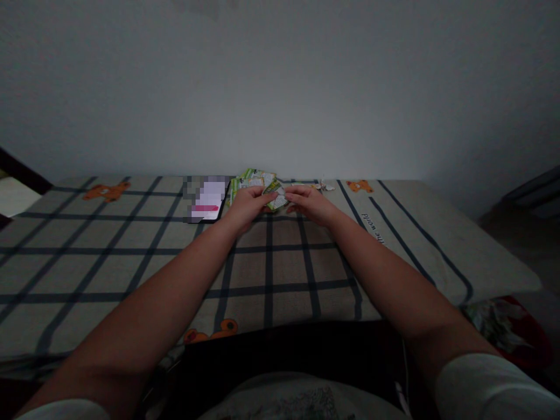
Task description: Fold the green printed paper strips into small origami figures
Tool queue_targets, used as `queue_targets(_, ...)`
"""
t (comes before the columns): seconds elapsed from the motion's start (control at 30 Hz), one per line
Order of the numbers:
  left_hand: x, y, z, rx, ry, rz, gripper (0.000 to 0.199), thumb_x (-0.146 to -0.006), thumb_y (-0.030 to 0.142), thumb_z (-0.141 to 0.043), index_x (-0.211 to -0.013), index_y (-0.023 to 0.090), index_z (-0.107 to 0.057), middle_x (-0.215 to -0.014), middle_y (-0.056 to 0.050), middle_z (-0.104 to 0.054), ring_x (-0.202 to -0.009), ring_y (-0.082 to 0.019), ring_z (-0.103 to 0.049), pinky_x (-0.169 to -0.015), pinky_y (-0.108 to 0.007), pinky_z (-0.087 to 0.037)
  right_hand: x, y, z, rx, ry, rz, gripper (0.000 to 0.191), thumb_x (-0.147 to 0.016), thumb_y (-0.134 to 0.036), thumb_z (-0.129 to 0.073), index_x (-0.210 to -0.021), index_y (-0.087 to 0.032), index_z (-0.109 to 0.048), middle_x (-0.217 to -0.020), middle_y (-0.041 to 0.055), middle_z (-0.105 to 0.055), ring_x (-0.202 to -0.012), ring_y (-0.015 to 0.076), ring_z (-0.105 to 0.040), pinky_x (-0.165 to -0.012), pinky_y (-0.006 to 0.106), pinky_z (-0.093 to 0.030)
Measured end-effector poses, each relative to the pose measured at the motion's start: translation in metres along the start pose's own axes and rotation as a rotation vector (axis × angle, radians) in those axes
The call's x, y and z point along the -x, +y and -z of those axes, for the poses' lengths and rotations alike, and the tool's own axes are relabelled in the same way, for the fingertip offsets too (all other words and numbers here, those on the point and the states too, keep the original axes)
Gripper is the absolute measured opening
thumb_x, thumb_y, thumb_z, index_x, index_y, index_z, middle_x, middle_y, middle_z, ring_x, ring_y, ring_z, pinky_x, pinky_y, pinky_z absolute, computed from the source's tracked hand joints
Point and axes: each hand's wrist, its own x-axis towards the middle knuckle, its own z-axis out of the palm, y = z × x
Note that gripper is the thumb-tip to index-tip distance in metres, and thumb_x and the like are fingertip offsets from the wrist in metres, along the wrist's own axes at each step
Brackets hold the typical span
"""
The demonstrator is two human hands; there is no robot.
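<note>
Near the far edge of the cloth-covered table, a green and white packet point(275, 197) is held between both hands. My left hand point(248, 205) grips its left side, with the thumb over its front. From the right, the fingertips of my right hand point(310, 203) pinch the packet's edge. More green printed packets point(259, 175) lie behind and beside my left hand. Behind my right hand lie another packet and small torn-looking scraps point(324, 186).
A phone point(209, 198) with a lit screen lies left of the packets. The checked tablecloth point(289, 268) reaches a pale wall. A red container point(510, 329) with crumpled material stands below the table's right edge.
</note>
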Motion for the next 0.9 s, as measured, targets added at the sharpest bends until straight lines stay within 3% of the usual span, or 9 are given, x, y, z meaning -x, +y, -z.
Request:
queue_targets(0.3,0.004,0.000,-0.002,-0.432,0.032,-0.125,0.025,-0.073,0.039,-0.075,-0.079,0.015,-0.073,-0.073,-0.002,-0.069,-0.069,-0.015,-0.060,-0.065,-0.026,-0.044,-0.004,0.007,-0.002,0.115,0.021,0.065,0.042,-0.063,-0.051,-0.085,-0.083,-0.019,-0.066,-0.079,-0.0011,-0.066,-0.075,0.0118,-0.060,-0.066,0.024,-0.051)
queue_targets(0.4,0.004,-0.002,-0.006,-0.337,0.072,-0.129,0.032,-0.068,0.035,-0.078,-0.094,0.016,-0.073,-0.085,-0.003,-0.072,-0.079,-0.017,-0.065,-0.072,-0.026,-0.048,-0.004,0.008,-0.001,0.142,0.027,0.071,0.043,-0.063,-0.052,-0.084,-0.078,-0.019,-0.061,-0.075,-0.0020,-0.063,-0.071,0.0115,-0.058,-0.064,0.025,-0.049)
queue_targets(0.53,0.005,-0.004,-0.011,-0.165,0.080,-0.021,0.045,-0.068,0.030,-0.077,-0.109,0.016,-0.070,-0.077,-0.001,-0.069,-0.069,-0.014,-0.062,-0.066,-0.025,-0.048,-0.004,0.007,-0.001,0.164,0.040,0.100,0.043,-0.065,-0.052,-0.083,-0.078,-0.019,-0.059,-0.074,-0.0019,-0.062,-0.070,0.0119,-0.056,-0.065,0.026,-0.046)
queue_targets(0.77,0.005,-0.005,-0.009,-0.159,0.029,-0.028,0.044,-0.066,0.025,-0.079,-0.109,0.015,-0.070,-0.061,0.005,-0.056,-0.053,-0.008,-0.049,-0.054,-0.020,-0.036,-0.005,0.008,0.000,0.231,0.056,0.107,0.044,-0.065,-0.053,-0.082,-0.076,-0.018,-0.058,-0.071,-0.0029,-0.059,-0.066,0.0106,-0.051,-0.064,0.026,-0.039)
queue_targets(0.9,0.005,-0.006,-0.009,-0.121,0.009,-0.018,0.045,-0.067,0.023,-0.079,-0.109,0.015,-0.070,-0.061,0.005,-0.057,-0.052,-0.008,-0.050,-0.053,-0.020,-0.036,-0.006,0.012,0.002,0.263,0.079,0.118,0.045,-0.063,-0.054,-0.081,-0.075,-0.018,-0.057,-0.072,-0.0026,-0.059,-0.066,0.0108,-0.050,-0.063,0.026,-0.037)
